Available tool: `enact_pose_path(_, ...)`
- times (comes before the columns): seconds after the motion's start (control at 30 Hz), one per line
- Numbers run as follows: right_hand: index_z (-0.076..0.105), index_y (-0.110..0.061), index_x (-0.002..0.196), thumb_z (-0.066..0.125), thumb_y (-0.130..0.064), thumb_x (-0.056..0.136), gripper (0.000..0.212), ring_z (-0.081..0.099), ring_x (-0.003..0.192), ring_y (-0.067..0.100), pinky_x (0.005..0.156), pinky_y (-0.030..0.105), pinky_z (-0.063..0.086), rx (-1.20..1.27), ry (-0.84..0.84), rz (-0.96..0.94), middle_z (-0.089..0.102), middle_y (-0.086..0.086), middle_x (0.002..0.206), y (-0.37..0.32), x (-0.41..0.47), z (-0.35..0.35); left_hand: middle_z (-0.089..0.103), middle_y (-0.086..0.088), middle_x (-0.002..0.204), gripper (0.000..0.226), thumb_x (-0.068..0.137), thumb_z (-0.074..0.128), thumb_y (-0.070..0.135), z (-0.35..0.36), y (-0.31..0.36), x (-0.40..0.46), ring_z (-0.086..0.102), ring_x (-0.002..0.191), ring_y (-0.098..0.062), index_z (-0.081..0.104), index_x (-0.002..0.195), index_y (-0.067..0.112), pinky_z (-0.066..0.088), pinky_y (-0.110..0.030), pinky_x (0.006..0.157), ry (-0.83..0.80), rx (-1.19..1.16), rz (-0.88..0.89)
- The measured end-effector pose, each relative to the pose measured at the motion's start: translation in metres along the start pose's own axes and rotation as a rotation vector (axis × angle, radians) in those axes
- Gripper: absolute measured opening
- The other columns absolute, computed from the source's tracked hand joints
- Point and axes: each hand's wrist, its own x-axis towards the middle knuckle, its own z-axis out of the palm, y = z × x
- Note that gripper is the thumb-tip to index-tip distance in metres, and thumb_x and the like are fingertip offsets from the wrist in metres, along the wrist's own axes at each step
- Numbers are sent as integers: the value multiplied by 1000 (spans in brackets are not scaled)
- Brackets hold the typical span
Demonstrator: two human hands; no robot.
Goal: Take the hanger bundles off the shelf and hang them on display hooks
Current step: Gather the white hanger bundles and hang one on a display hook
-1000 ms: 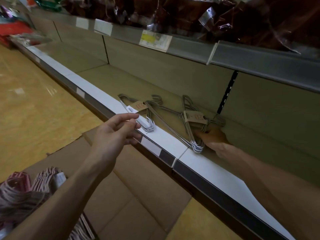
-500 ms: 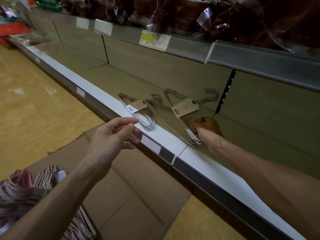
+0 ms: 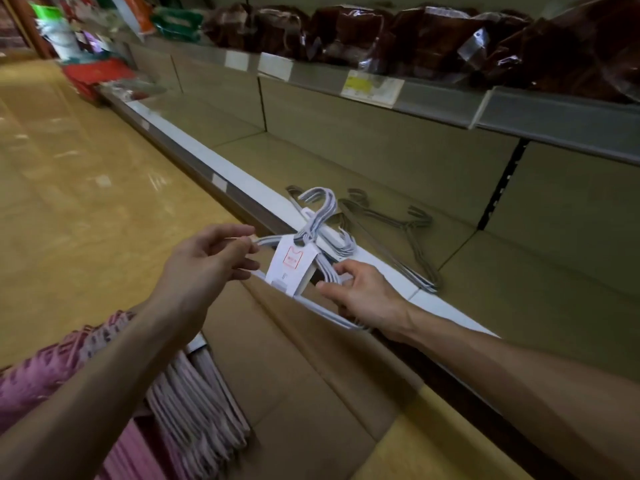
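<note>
Left hand (image 3: pixel 211 261) pinches one shoulder of the white hanger bundle (image 3: pixel 304 258), right hand (image 3: pixel 360 292) grips the other, clear of the shelf (image 3: pixel 502 271). Risk: light pinch slips; bundle drops into the cardboard box (image 3: pixel 311 375).

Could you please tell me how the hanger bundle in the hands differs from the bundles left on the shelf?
The held bundle is lifted off the shelf, pinched by the left hand and right hand; the shelf bundles lie flat, untouched. The held one looks bright white, the shelf ones grey in shadow. All are thin hangers.
</note>
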Motion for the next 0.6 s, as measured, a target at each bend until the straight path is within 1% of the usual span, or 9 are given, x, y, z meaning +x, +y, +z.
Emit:
enact_pose_path(0.1,57,-19,110,69,-32,92,25,61,60,7,53,23,47,-105,-104,-55,64,0,79,-12,-11,24,74,-6,100,30,93,67,18,-15,6,-4,72,92,-23,60,123,20,57,-39,88,40,30,-13)
enact_pose_path(0.2,55,-25,105,70,-37,88,26,64,67,10,58,30,52,-184,-164,-102,68,0,85,-19,-18,48,71,-1,109,56,90,71,27,-29,9,-6,69,100,-18,45,140,27,54,-35,85,35,130,-2)
enact_pose_path(0.27,54,-28,101,70,-42,85,27,63,67,10,57,33,52,-228,-160,-143,67,-2,83,-23,-22,62,68,0,116,68,87,73,33,-37,11,-7,66,105,-15,38,145,33,50,-32,83,9,203,-4)
enact_pose_path(0.3,54,-29,99,70,-45,84,27,63,68,11,58,38,53,-242,-154,-171,67,-3,82,-23,-24,68,67,0,118,70,86,74,36,-41,11,-7,65,106,-14,36,145,35,49,-34,85,5,221,-10)
enact_pose_path(0.33,54,-30,99,68,-48,84,28,63,69,13,61,43,53,-253,-154,-201,66,-4,82,-24,-26,75,67,-1,119,71,85,74,36,-43,12,-6,65,106,-14,36,145,36,49,-34,85,8,222,-11)
enact_pose_path(0.4,53,-33,102,62,-58,85,32,65,75,13,65,44,56,-265,-178,-235,67,-5,87,-25,-31,85,68,-2,117,65,86,75,34,-48,14,-7,66,102,-13,42,142,35,51,-31,79,45,215,9)
enact_pose_path(0.47,52,-34,104,54,-68,83,40,65,79,11,68,42,58,-256,-194,-243,67,-5,90,-26,-36,92,73,-2,107,52,86,75,33,-52,14,-5,70,96,-14,53,133,32,57,-38,81,109,227,45)
enact_pose_path(0.53,54,-31,106,52,-65,88,39,61,72,8,64,36,53,-210,-200,-225,65,-7,82,-30,-37,97,76,0,91,40,86,76,29,-57,12,-3,73,92,-16,61,123,29,56,-48,90,150,213,62)
enact_pose_path(0.6,58,-25,113,55,-52,96,32,60,66,9,62,34,50,-105,-251,-149,65,-7,74,-34,-35,98,77,-1,86,37,87,74,22,-60,10,-3,73,91,-17,62,122,27,55,-48,94,144,169,68)
